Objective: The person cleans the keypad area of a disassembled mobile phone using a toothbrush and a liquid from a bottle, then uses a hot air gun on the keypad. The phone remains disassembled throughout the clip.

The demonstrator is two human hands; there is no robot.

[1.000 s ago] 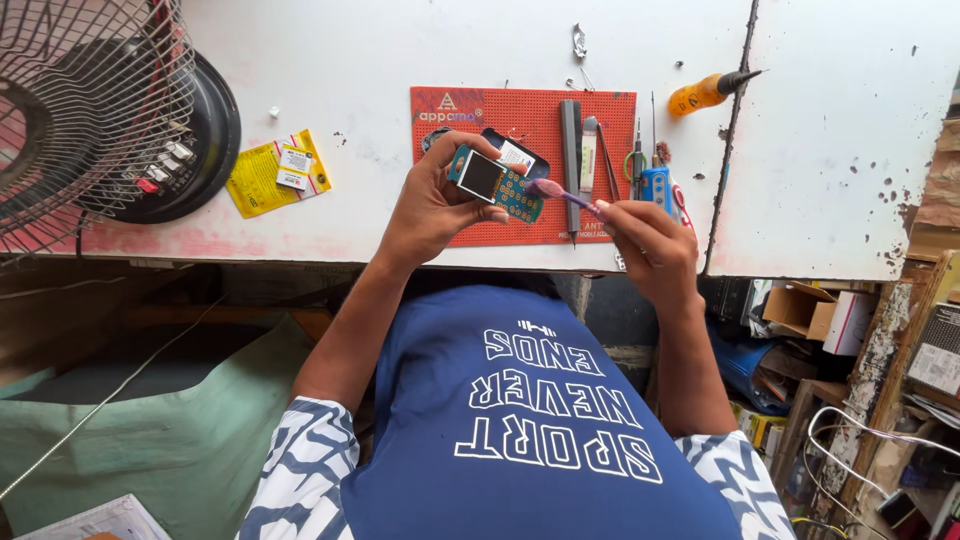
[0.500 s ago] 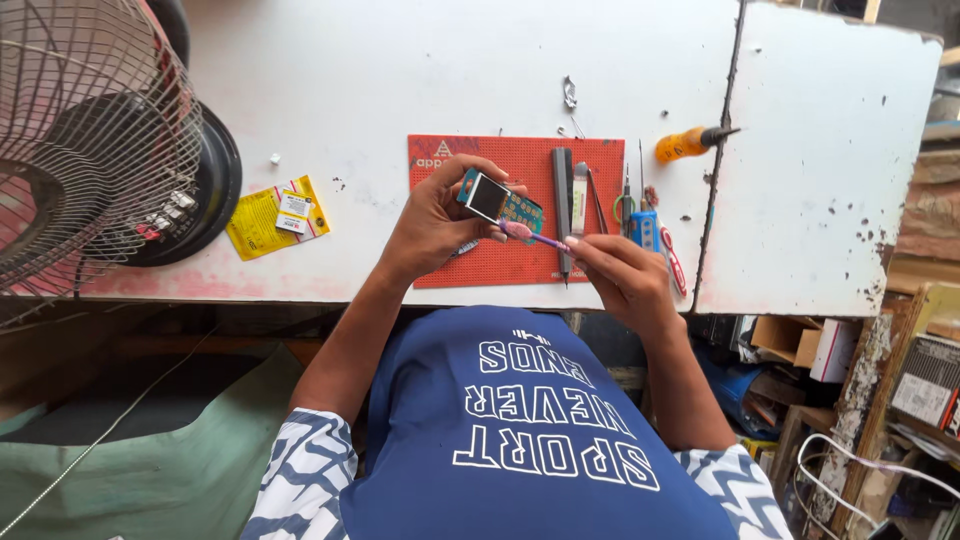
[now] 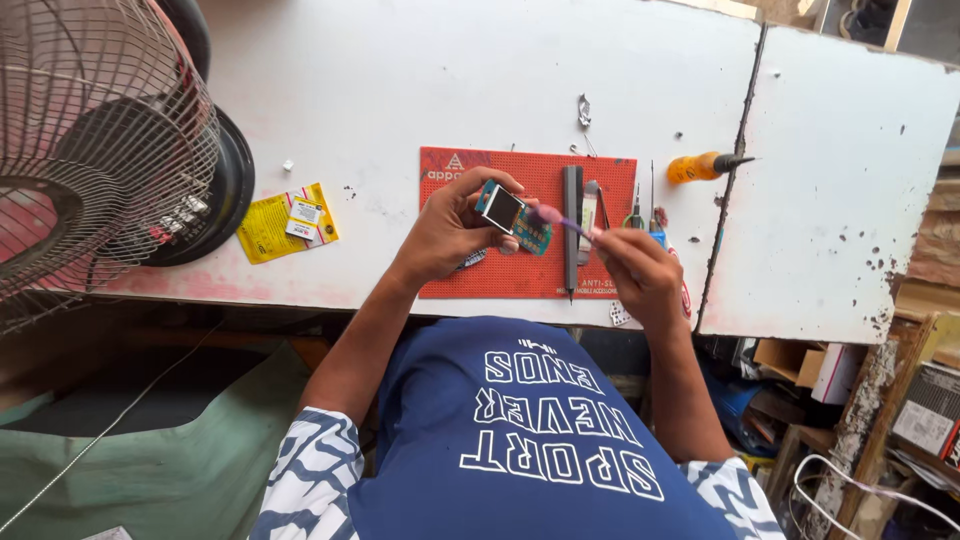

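Left hand (image 3: 447,232) fingers grip a small green circuit board with a dark screen (image 3: 512,216); right hand (image 3: 638,272) fingers pinch a thin purple-tipped brush (image 3: 556,220) against it; light strokes, board steadied, seem wise

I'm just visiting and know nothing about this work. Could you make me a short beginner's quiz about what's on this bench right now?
1. True or false: the left hand holds a small circuit board with a screen above the red work mat.
2. What touches the board? A) the orange-handled screwdriver B) a thin purple-tipped tool held by the right hand C) the yellow packet
3. Fill in: at the bench's left end stands a wire-caged ____.

Key: 1 true; 2 B; 3 fan.
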